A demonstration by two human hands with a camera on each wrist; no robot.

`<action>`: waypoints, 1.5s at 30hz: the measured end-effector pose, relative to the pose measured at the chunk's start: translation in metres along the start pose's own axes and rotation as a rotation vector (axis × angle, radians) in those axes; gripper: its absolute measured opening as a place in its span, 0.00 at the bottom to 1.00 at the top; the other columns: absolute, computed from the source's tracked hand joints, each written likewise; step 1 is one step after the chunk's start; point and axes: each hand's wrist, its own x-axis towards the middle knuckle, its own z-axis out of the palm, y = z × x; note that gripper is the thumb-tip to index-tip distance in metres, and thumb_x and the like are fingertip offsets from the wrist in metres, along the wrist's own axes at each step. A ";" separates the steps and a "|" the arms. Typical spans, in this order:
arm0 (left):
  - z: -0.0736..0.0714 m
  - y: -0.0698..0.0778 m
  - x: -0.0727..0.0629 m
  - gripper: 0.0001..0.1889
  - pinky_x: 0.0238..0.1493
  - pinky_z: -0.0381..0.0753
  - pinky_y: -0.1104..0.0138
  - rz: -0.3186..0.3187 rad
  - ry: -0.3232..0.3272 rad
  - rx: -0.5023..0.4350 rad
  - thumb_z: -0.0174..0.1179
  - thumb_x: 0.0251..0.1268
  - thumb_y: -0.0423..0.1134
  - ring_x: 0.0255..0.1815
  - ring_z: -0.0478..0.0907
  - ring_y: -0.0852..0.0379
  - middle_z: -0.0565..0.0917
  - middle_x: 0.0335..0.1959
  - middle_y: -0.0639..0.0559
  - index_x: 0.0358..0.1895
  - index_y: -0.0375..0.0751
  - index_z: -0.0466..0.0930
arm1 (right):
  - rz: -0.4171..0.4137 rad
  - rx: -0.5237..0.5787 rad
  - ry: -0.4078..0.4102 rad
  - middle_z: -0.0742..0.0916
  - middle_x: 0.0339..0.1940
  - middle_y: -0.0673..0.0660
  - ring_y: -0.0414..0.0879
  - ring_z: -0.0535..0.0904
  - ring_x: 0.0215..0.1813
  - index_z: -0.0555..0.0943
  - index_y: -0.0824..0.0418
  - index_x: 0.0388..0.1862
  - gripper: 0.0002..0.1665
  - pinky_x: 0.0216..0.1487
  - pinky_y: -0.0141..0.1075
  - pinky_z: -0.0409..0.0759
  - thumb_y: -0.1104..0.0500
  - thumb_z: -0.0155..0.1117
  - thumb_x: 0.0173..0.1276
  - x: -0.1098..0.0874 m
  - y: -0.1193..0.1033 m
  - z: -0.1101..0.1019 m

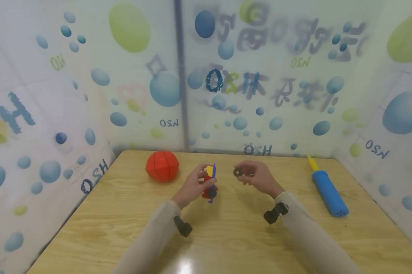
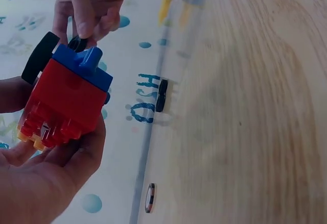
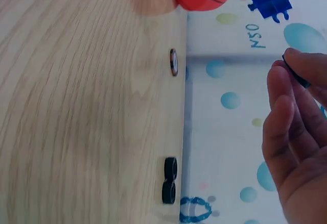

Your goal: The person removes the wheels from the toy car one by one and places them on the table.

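Held up over the table in my left hand (image 1: 191, 189) is a toy building-block car (image 2: 76, 94), with red blocks, a blue base (image 2: 82, 63) and a yellow block (image 1: 210, 171). One black wheel (image 2: 40, 58) sits on the side of the blue base. Pegs stick out from that base in the right wrist view. My right hand (image 1: 261, 178) pinches a loose black toy wheel (image 1: 237, 172) between thumb and fingers, a short way to the right of the car. In the right wrist view, that wheel (image 3: 296, 72) shows edge-on.
Two black wheels (image 3: 170, 169) lie side by side on the wooden table (image 1: 123, 228), near its back edge. A small round disc (image 3: 174, 62) lies farther left. The red ball (image 1: 162, 166) sits at the back left, and a blue hand pump (image 1: 330, 193) lies at the right.
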 end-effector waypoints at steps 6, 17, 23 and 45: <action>-0.003 -0.006 -0.001 0.28 0.51 0.88 0.55 -0.031 0.022 0.008 0.61 0.72 0.39 0.48 0.87 0.49 0.82 0.52 0.35 0.71 0.51 0.63 | -0.002 -0.050 0.014 0.88 0.31 0.58 0.50 0.85 0.27 0.83 0.58 0.50 0.18 0.26 0.37 0.83 0.67 0.73 0.61 -0.004 0.011 -0.008; -0.008 -0.011 -0.004 0.29 0.48 0.88 0.57 -0.049 0.024 0.029 0.62 0.71 0.40 0.45 0.87 0.51 0.83 0.50 0.40 0.72 0.54 0.62 | 0.051 -0.129 0.049 0.90 0.39 0.62 0.46 0.85 0.31 0.83 0.62 0.48 0.17 0.27 0.33 0.81 0.64 0.75 0.59 -0.008 0.031 -0.021; -0.008 -0.010 -0.002 0.29 0.51 0.88 0.55 -0.053 0.018 0.018 0.62 0.71 0.39 0.47 0.87 0.50 0.82 0.51 0.38 0.72 0.54 0.63 | 0.079 -0.243 0.081 0.90 0.45 0.60 0.45 0.84 0.37 0.86 0.62 0.47 0.17 0.38 0.36 0.81 0.61 0.76 0.58 -0.007 0.038 -0.029; -0.013 -0.007 -0.002 0.29 0.50 0.88 0.55 -0.073 -0.010 -0.025 0.61 0.71 0.38 0.47 0.88 0.51 0.81 0.52 0.37 0.72 0.53 0.62 | 0.093 -0.406 0.033 0.85 0.26 0.55 0.42 0.76 0.26 0.83 0.64 0.45 0.13 0.30 0.36 0.74 0.61 0.72 0.62 0.009 0.068 -0.035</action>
